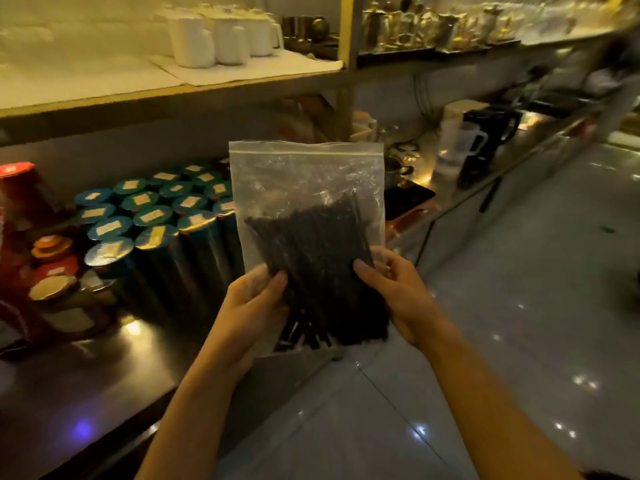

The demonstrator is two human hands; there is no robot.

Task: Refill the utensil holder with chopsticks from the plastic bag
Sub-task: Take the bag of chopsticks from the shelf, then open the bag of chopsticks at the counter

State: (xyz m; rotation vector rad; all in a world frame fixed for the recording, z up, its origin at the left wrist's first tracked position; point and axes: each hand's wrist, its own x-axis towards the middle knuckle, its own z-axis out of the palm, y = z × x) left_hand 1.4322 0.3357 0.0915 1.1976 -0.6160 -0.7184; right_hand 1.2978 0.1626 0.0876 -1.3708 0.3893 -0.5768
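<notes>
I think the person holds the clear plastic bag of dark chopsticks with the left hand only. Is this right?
Not quite. In the head view both hands hold it: the left hand grips the plastic bag at its lower left, the right hand at its lower right. The dark chopsticks are inside.

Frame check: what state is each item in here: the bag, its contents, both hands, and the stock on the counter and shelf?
plastic bag, held upright in the air, zip strip at top looks closed
chopsticks, all inside the bag, bunched in its lower half
left hand, grips the bag's lower left edge
right hand, grips the bag's lower right edge
canisters, standing on the counter, lids on
white jugs, upright on the shelf
</notes>
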